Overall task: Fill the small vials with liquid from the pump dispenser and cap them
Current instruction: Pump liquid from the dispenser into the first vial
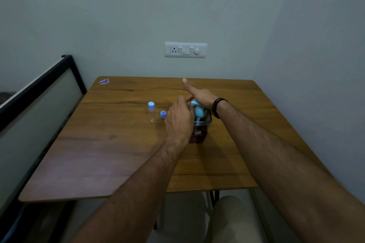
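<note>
A pump dispenser (199, 124) with a light blue pump head and dark brown liquid stands mid-table. My right hand (199, 94) lies flat on the pump head, fingers straight and pointing away. My left hand (178, 118) is curled just left of the spout and seems to hold a small clear vial there, mostly hidden behind the hand. A second clear vial (151, 112) with a blue cap stands further left. A loose blue cap (163, 114) lies on the table between that vial and my left hand.
The wooden table (118, 154) fills the middle of the view against a grey wall with a switch plate (185, 49). A small blue wrapper (104, 81) lies at the far left corner. A black-framed panel (39, 89) runs along the left side.
</note>
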A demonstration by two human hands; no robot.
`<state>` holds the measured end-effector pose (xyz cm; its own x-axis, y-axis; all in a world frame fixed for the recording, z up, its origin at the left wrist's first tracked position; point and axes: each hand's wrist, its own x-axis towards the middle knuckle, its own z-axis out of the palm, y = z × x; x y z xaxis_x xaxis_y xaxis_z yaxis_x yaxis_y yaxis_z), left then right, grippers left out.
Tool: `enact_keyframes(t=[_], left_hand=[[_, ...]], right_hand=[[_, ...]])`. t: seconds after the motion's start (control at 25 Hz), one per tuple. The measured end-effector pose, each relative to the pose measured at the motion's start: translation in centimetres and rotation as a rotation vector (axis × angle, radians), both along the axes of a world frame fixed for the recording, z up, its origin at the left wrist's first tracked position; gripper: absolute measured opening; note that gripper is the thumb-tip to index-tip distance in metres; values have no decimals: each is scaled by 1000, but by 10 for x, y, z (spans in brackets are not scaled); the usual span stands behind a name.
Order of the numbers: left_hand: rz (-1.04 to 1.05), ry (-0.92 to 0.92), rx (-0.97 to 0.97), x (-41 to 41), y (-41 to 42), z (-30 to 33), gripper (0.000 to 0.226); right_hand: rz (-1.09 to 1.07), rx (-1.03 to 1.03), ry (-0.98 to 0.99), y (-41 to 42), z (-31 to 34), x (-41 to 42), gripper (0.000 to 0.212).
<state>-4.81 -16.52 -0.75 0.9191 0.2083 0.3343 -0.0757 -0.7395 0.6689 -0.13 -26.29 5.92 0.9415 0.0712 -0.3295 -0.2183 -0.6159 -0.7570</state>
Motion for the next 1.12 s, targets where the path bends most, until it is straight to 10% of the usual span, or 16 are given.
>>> enact_keyframes(t=[0.16,0.36,0.56,0.76,1.0,1.12], left_hand=[[1,4,8,0,1,0,13],[-2,-5,-8,0,2,0,12],[-6,-3,7,1,1,-2,11],[-15,-6,-16,-1,1,0,13],[-15,-2,-3,-3,1,1,10],[-7,-7,-4,-4,1,2,10]], right_hand=[[-10,-91,-91,4,-5,5,65],[37,-15,46,0,4,0,94],[-11,-76,-98,1,-8,7,54],[30,-5,80,-3,4,2,100],[25,-120,-71,2,-4,7,60],[51,-76,33,0,4,3,85]])
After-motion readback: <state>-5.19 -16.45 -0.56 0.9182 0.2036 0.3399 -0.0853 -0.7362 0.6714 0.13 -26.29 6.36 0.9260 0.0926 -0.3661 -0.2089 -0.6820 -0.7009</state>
